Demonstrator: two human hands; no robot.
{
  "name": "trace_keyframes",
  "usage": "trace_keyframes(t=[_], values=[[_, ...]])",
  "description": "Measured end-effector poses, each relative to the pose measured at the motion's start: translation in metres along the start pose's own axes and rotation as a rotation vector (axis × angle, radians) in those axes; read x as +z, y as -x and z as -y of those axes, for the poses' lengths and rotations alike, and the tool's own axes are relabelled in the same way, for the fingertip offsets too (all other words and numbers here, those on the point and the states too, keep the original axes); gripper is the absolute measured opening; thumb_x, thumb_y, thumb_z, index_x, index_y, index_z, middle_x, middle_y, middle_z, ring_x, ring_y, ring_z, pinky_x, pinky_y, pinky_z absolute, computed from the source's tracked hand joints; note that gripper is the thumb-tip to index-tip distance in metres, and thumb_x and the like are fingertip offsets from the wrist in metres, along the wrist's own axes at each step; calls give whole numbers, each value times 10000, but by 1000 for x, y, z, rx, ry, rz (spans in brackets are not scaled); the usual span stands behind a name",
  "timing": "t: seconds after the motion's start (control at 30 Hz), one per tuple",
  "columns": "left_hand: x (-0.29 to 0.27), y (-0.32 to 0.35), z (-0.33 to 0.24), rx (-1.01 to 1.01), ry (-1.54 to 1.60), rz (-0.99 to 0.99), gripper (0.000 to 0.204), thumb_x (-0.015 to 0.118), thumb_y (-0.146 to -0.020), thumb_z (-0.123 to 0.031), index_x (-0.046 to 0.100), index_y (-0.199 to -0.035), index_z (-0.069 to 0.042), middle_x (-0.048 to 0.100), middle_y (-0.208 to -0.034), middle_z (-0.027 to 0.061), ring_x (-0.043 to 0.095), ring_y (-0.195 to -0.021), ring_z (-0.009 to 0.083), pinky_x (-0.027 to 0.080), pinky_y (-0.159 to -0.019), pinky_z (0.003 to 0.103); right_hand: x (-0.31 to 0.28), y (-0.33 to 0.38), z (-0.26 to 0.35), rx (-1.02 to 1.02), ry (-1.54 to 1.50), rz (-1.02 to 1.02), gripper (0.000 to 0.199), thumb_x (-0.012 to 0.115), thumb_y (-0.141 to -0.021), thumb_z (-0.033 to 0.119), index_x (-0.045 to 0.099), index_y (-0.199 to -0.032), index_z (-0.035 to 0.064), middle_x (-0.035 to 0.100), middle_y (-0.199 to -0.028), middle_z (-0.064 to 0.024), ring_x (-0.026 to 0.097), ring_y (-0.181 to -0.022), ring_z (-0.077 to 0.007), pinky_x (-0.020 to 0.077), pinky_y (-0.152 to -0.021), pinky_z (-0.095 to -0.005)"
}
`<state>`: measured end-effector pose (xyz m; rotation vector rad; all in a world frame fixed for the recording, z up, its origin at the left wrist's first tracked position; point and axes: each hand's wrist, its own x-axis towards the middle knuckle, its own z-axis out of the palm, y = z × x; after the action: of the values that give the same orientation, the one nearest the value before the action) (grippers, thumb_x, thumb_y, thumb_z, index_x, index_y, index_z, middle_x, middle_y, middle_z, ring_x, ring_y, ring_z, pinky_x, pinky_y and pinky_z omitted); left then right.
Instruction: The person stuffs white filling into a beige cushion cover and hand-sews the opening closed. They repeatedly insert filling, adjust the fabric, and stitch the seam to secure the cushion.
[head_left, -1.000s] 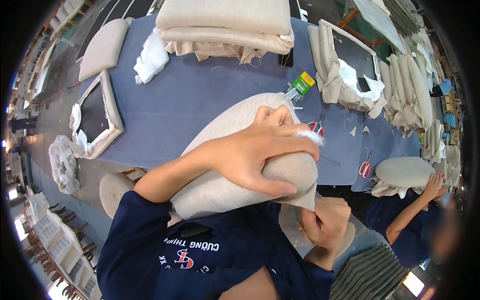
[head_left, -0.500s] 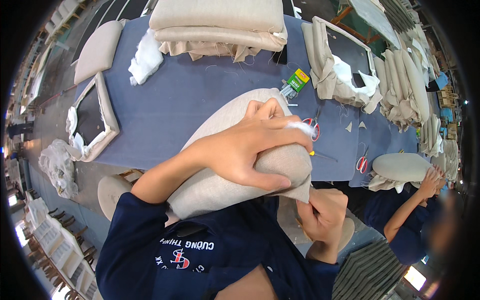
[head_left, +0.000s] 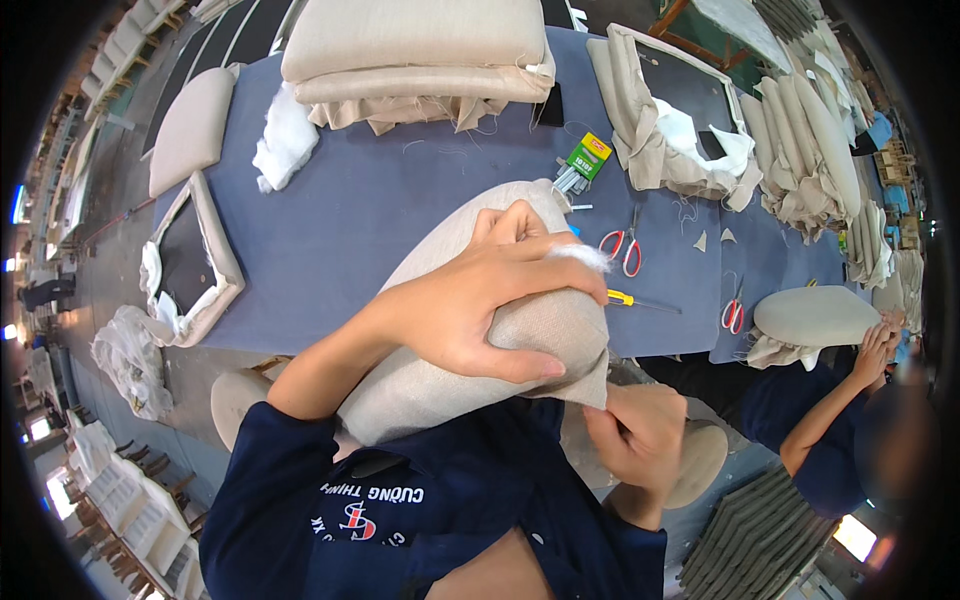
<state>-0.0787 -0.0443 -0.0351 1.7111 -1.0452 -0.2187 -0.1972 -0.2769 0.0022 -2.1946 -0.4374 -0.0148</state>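
Cushion point(head_left: 425, 385) lies under left fingers point(head_left: 510, 225), corner point(head_left: 592, 385) pinched by right fingers point(head_left: 605, 428).

You're in a dk navy shirt point(head_left: 440, 462), open at the neck, w/ a small pale button point(head_left: 537, 538) nr the opening. Chest: white lettering point(head_left: 372, 492), upside down in this view, curving abt a red & white logo point(head_left: 357, 521). L sleeve point(head_left: 258, 450), R sleeve point(head_left: 638, 548): plain navy. L hand point(head_left: 492, 300), R hand point(head_left: 640, 432): bare.
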Motion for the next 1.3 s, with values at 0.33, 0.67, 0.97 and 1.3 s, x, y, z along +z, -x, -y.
trace_keyframes(t=[0.33, 0.67, 0.97, 1.3], values=[[-24, 7, -8, -71, 79, 6, 352, 722, -858, -309, 690, -1165, -139, 659, -1172, 37, 427, -1050, 251, 241, -990, 410, -19, 26, -58, 63, -387, -406, 208, 676, -879, 120, 701, -773, -57, 510, -504, 10, 433, -412, -50, 300, -428, -221], [-29, 8, -21, -54, -40, -58, 450, 795, -791, -289, 737, -1173, -60, 716, -1189, 96, 579, -1105, 222, 295, -972, 367, 21, -5, -55, 87, -592, -313, 176, 624, -952, 38, 697, -848, -83, 525, -538, 18, 439, -448, -23, 301, -441, -204], [-25, 7, -14, -47, 35, -131, 371, 768, -848, -265, 750, -1149, -47, 732, -1172, 100, 588, -1058, 216, 331, -962, 370, 33, -18, -51, 57, -619, -308, 163, 609, -954, 7, 686, -851, -94, 573, -562, -9, 472, -452, -36, 348, -437, -203], [-5, 37, -43, -73, -476, -310, 566, 815, -774, -291, 712, -1256, -12, 653, -1261, 146, 566, -1016, 273, 404, -917, 394, 40, -21, -52, 36, -652, -396, 198, 567, -1007, 71, 656, -894, -65, 583, -619, -34, 471, -475, -52, 356, -459, -220]])
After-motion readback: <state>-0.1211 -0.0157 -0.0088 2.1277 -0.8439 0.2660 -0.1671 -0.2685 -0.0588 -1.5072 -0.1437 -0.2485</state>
